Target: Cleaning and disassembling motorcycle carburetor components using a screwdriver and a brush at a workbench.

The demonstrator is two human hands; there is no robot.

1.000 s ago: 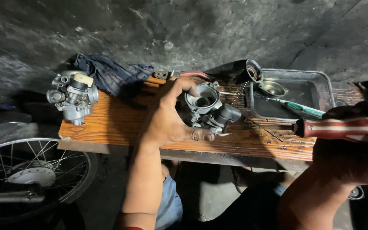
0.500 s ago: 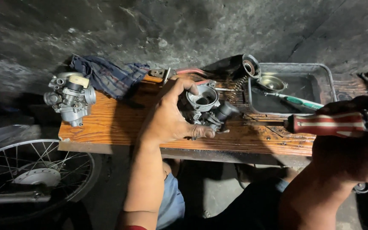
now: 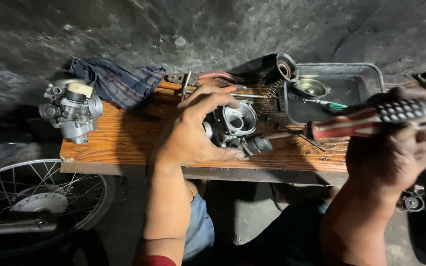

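Observation:
My left hand [image 3: 189, 132] grips a grey metal carburetor body [image 3: 237, 125] that rests on a wooden bench top [image 3: 119, 143]. Fingers and thumb wrap its left side; its round opening faces up. My right hand [image 3: 395, 143] is closed around the red-and-black handle of a screwdriver [image 3: 361, 120], held level at the right. The thin shaft points left toward the carburetor body, and its tip lies close to the part's right side.
A second carburetor [image 3: 71, 109] sits at the bench's left end beside a dark striped rag [image 3: 119, 83]. A metal tray [image 3: 341, 93] holds a small bowl-shaped part and a green-handled tool. A spring and pliers lie behind. A spoked wheel [image 3: 40, 202] stands below left.
My right hand with the screwdriver has risen slightly and shifted left toward the carburetor body. My left hand keeps its hold on the part.

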